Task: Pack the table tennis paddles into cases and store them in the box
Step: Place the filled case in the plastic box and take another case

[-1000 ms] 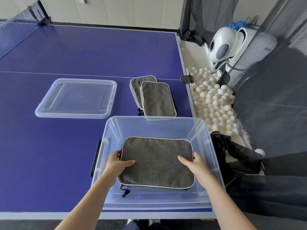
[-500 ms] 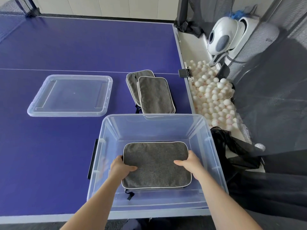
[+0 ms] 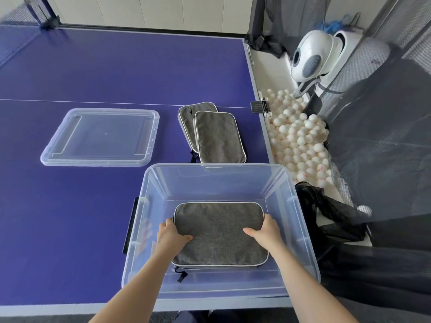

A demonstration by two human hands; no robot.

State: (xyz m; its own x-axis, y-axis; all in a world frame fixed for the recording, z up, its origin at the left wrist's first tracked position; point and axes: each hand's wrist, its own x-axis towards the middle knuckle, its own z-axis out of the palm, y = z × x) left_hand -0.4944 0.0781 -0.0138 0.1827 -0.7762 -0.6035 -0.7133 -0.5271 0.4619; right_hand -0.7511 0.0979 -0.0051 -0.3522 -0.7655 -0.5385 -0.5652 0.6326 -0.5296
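A grey paddle case point(image 3: 219, 231) with white piping lies flat low inside the clear plastic box point(image 3: 303, 220) at the table's near edge. My left hand point(image 3: 171, 236) grips the case's left edge, thumb on top. Its right edge is held by my right hand point(image 3: 265, 231), thumb also on top. Two more grey cases point(image 3: 219, 136) lie overlapped on the blue table just behind the box. No bare paddles are visible.
The box's clear lid point(image 3: 100, 136) lies on the blue table point(image 3: 70, 206) to the left. Beyond the table's right edge sit a pile of white balls point(image 3: 300, 141), a white ball machine point(image 3: 310, 57) and black netting point(image 3: 377, 136).
Both hands have lowered the grey case from near the box's rim down to its bottom. The other cases and the lid have not moved.
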